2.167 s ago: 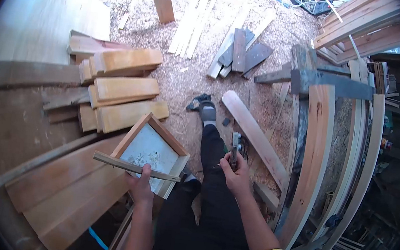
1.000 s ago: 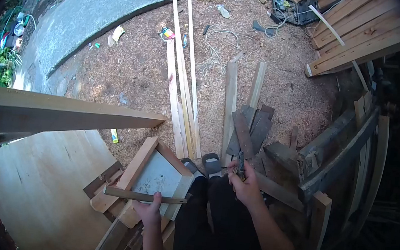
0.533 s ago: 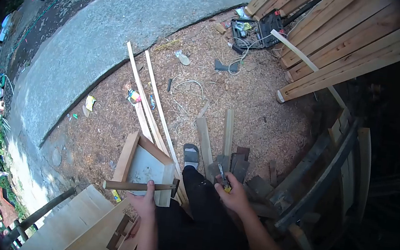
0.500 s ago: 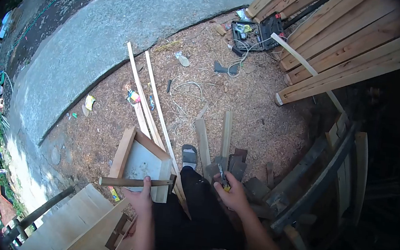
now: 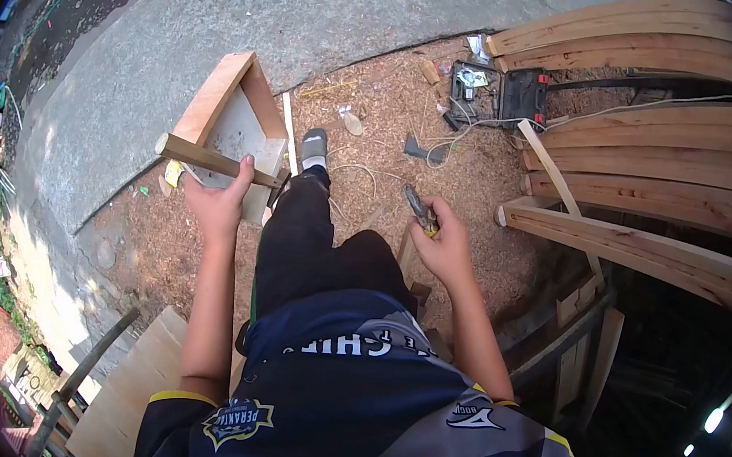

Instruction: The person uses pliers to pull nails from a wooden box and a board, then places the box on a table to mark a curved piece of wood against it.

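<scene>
A hammer (image 5: pixel 216 160) lies across the near end of a wooden box (image 5: pixel 235 128) with a pale bottom, its head at the box's right corner. My left hand (image 5: pixel 220 201) is closed round the box's near edge and the hammer handle, thumb on top. On the right, my right hand (image 5: pixel 443 242) grips pliers (image 5: pixel 422 212) with dark jaws and some yellow on the handles; the jaws point up and left. Between the two hands are my legs in black trousers, one sandalled foot (image 5: pixel 314 146) forward on the ground.
An open tool case (image 5: pixel 523 97) lies beyond my right hand, with cables and a dark angled tool (image 5: pixel 420 148) near it. Long timber planks (image 5: pixel 650 189) lean at the right. A concrete slab (image 5: pixel 318 15) borders the shavings-covered ground. Plywood (image 5: pixel 136 383) is at lower left.
Both hands have moved forward with what they hold, the box and hammer on the left and the pliers on the right. One leg has stepped forward, and the view has shifted.
</scene>
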Demonstrator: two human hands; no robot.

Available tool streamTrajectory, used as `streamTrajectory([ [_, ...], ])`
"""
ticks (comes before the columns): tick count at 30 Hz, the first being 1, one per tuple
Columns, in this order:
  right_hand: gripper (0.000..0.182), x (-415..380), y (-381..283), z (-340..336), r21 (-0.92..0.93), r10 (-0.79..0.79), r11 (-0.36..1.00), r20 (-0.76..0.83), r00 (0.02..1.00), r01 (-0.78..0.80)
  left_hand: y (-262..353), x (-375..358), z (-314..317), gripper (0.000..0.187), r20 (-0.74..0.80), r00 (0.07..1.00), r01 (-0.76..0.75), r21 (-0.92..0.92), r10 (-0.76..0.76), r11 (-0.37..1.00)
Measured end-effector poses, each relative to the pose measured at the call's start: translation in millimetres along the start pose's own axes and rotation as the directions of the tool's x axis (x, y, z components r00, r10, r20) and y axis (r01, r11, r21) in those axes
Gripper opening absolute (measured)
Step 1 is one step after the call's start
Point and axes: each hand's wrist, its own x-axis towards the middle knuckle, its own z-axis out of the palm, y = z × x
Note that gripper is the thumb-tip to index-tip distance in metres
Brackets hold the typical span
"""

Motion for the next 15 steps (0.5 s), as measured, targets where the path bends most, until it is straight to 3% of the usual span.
streamTrajectory([
  [2,0.025,68.2,-12.2,-6.6,0.072,0.047,0.996,-0.028,0.999,-0.045,11.3,62.0,38.4,0.057,0.077,0.994,0.076,0.012,-0.076,0.997],
  [4,0.019,126.6,-28.2,-19.9,0.299,0.224,0.932,-0.035,0.974,-0.204,39.3,114.9,80.1,0.056,0.126,0.99,0.054,0.039,-0.058,0.998],
  [8,0.017,210.2,-72.8,-73.8,0.378,0.292,0.896,-0.11,0.95,-0.231,79.3,199.1,162.6,0.054,0.224,0.973,0.036,0.095,-0.057,0.995],
  [11,0.017,279.5,-83.6,-110.3,0.382,0.314,0.886,-0.075,0.947,-0.263,98.0,260.2,233.4,0.053,0.301,0.951,0.019,0.157,-0.066,0.987],
  [13,0.016,339.2,-78.7,-126.0,0.432,0.187,0.897,-0.173,0.967,-0.096,110.1,299.4,291.4,0.053,0.328,0.942,0.033,0.11,-0.067,0.993],
  [14,0.015,367.6,-72.9,-142.3,0.393,0.277,0.894,-0.101,0.956,-0.217,110.9,318.4,316.7,0.053,0.321,0.945,0.034,0.108,-0.067,0.994],
  [15,0.015,401.0,-67.4,-157.7,0.389,0.273,0.895,-0.095,0.957,-0.217,117.2,333.7,344.6,0.054,0.301,0.951,0.039,0.101,-0.068,0.994],
])
